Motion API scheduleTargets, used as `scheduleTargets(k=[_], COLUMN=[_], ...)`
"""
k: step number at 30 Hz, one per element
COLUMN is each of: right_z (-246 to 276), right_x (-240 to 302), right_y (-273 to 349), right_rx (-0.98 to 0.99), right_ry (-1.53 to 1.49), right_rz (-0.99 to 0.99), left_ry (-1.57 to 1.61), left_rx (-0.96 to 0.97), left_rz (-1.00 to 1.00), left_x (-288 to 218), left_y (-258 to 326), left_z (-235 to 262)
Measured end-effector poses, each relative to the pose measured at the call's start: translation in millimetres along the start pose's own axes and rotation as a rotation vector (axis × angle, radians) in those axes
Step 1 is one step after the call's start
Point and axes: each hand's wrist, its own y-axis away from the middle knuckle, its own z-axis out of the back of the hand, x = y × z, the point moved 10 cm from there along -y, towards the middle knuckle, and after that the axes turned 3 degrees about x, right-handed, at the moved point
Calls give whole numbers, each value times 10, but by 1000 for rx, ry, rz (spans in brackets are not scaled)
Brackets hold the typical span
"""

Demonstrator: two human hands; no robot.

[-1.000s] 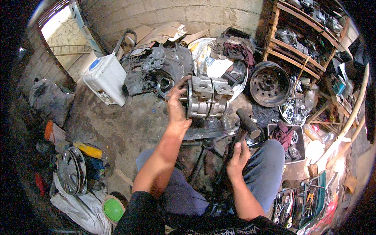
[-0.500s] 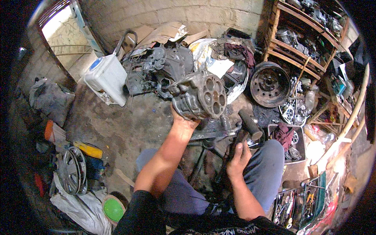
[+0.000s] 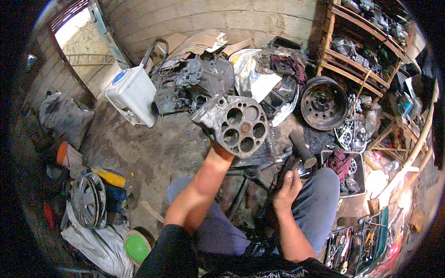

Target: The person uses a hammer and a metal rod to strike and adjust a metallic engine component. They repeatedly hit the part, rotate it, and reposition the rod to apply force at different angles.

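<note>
My left hand [image 3: 214, 144] is up in front of me, fingers clenched under the lower left edge of a round metal housing [image 3: 238, 124], and it carries the piece clear of the floor. The housing faces me with its flat disc side, several round holes ringed around a small rusty centre. It hangs just above the dark metal stand [image 3: 252, 167] between my knees and in front of the greasy engine block [image 3: 192, 85] by the wall.

My right hand [image 3: 287, 189] sits lower, over my right thigh, fingers wrapped around the dark handle of a hammer [image 3: 296, 153]; the black head points up and away from me, near the housing's lower right rim but not touching it.

To the left of the engine block a white plastic canister [image 3: 132, 95] with a blue cap stands on the concrete. A dark steel wheel rim [image 3: 323, 102] leans at the foot of the wooden shelves [image 3: 366, 60] on my right. Down at my left, a silver hubcap [image 3: 88, 200] stands on edge beside a yellow bottle [image 3: 109, 177], and a green lid [image 3: 137, 246] lies near my left knee.
</note>
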Motion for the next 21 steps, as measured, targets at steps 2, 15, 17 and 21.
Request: scheduleTargets(k=[2, 15, 17, 21], right_z=[-9, -59, 2, -70], right_x=[56, 25, -29, 82], right_y=[-31, 8, -11, 17], right_rx=[2, -9, -14, 79], right_ry=[-42, -88, -40, -61], right_rz=[27, 43, 47, 125], left_ry=[25, -249, -200, -1064], left_rx=[83, -23, 232, -458], left_rz=[9, -213, -92, -318], left_x=[6, -572, -414, -731], left_y=[11, -1, -11, 108], left_z=[-188, 123, -375, -304])
